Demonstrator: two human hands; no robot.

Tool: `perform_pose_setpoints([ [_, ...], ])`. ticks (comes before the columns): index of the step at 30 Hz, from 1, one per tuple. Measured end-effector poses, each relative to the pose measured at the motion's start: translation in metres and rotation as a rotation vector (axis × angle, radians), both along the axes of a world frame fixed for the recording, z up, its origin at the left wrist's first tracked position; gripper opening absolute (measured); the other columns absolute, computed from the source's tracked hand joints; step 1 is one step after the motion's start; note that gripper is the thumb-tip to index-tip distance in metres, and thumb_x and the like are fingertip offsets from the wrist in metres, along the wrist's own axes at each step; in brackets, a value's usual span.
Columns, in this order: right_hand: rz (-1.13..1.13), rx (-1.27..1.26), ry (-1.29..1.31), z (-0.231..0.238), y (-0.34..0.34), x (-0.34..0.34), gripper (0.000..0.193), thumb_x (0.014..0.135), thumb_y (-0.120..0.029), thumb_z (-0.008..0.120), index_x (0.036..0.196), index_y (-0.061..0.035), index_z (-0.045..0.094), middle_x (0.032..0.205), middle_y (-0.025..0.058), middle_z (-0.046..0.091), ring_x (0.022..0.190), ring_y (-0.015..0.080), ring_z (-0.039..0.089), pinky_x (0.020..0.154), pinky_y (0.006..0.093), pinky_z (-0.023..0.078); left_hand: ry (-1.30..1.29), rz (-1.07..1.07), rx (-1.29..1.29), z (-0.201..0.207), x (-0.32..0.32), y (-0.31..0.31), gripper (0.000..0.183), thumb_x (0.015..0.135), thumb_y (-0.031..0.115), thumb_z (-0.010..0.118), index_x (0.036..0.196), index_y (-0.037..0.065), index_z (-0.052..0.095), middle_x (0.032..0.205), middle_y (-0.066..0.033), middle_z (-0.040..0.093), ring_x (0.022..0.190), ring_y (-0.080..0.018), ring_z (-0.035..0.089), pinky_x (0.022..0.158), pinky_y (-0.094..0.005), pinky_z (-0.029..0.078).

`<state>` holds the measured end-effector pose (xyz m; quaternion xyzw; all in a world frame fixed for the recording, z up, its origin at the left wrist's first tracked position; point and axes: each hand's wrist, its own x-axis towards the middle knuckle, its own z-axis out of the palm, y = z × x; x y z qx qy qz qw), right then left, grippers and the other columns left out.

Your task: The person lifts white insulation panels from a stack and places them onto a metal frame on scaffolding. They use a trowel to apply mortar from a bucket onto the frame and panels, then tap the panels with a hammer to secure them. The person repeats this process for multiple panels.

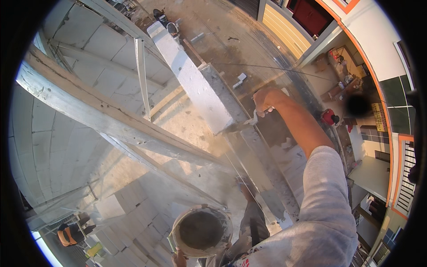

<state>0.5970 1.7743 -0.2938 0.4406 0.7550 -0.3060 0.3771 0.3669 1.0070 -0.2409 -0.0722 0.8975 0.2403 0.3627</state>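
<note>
My right arm reaches forward over the wall. My right hand [265,100] is closed around a small tool that looks like a trowel; its pale blade [252,120] points down at the wall top, beside the end of a long light block [191,80]. Most of the handle is hidden in the fist. Low in the view, my left hand [179,259] grips the side of a round bucket [227,222], held close to my body. Grey wet mortar [201,228] fills the inside of the bucket. The left fingers show only in part.
A thick beam [106,115] crosses on the left, with a thin upright post [142,75] beyond it. Stacked pale blocks [138,222] lie below left, near a person in an orange vest [66,236]. A taut string [242,171] runs along the wall. Another person in red [329,117] is below right.
</note>
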Motion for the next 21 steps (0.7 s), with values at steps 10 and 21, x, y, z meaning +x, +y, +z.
perform_pose_setpoints([
  [10, 0.130, -0.144, -0.087, 0.107, 0.051, -0.047, 0.026, 0.064, -0.009, 0.078, 0.088, -0.0035, 0.072, 0.098, 0.0118, 0.067, 0.073, 0.0231, 0.065, 0.059, 0.0377, 0.051, -0.107, -0.053, -0.031, 0.030, 0.025, 0.091, 0.053, 0.095, 0.052, 0.053, 0.091, 0.001, 0.065, 0.074, -0.0038, 0.062, 0.062, -0.0125, 0.057, 0.055, -0.0296, 0.048],
  [21, 0.034, -0.008, -0.086, 0.190, 0.042, 0.016, 0.028, 0.062, -0.011, 0.075, 0.087, 0.0015, 0.071, 0.081, 0.0134, 0.069, 0.062, 0.0215, 0.063, 0.049, 0.0373, 0.046, -0.093, -0.094, 0.101, 0.035, 0.038, 0.125, 0.053, 0.095, 0.052, 0.053, 0.095, 0.000, 0.064, 0.074, -0.0032, 0.061, 0.062, -0.0128, 0.057, 0.051, -0.0278, 0.047],
])
